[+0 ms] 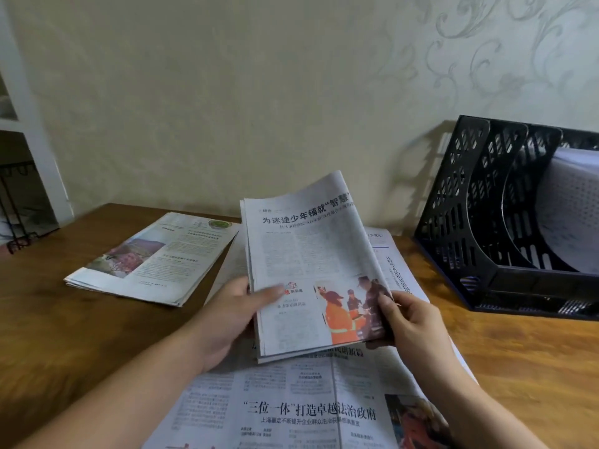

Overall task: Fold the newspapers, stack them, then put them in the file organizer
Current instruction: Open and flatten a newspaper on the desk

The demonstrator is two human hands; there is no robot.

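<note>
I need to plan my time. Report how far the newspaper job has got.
Done: one folded newspaper lies on the table. In hand: both hands, left and right, hold a second folded paper. Left: the open newspaper, stacking, and loading the file organizer.

The folded newspaper you hold is thin matt newsprint, soft-edged. Under it, your table is brown wood with visible grain and a low sheen. Right of the newspaper, the file organizer is black perforated plastic, slightly glossy. Behind it, the wall looks matt and lightly textured.
</note>
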